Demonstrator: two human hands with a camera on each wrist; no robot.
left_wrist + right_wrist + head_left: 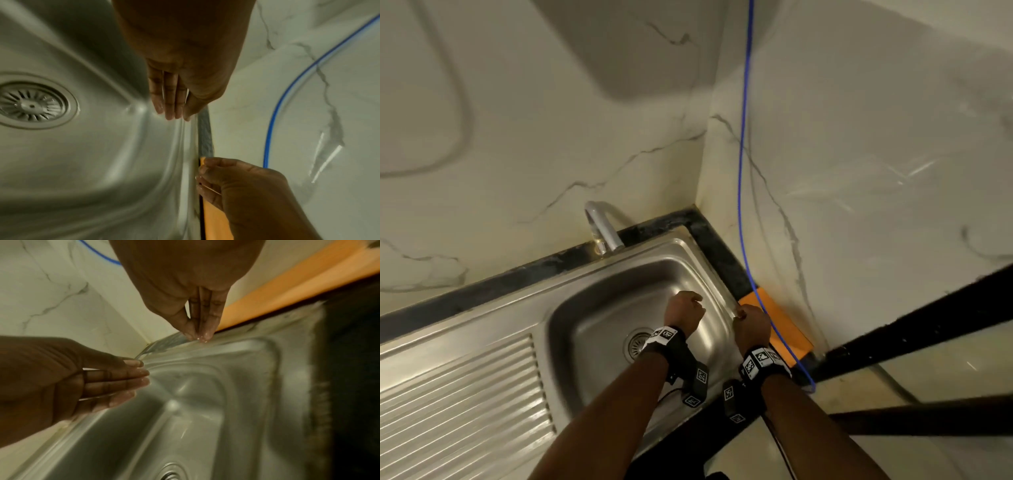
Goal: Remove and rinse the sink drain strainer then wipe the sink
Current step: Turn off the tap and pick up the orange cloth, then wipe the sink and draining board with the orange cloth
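- The left hand (686,310) hung over the right side of the basin with its fingers (169,97) straight and pressed together, holding nothing; the wet tips pointed at the steel near the rim.
- The right hand (751,320) sat just beside it, above the sink's right rim, with thumb and fingers (207,318) bunched to a narrow point. The tips looked to touch the rim by the edge of the orange cloth (784,322), though whether they pinched the cloth could not be told.
- The orange cloth lay flat on the dark desk (722,255) strip between the sink rim and the marble wall (876,171).
- The sink (599,308) was stainless steel, with a ribbed draining board (465,394) on its left.
- The drain strainer (30,104) sat in its hole in the basin floor, well apart from both hands.
- A curved tap (601,228) rose at the back rim.
- A blue cable (743,137) ran down the wall corner and across the cloth.
- Both wrists wore black bands with printed markers (664,337).
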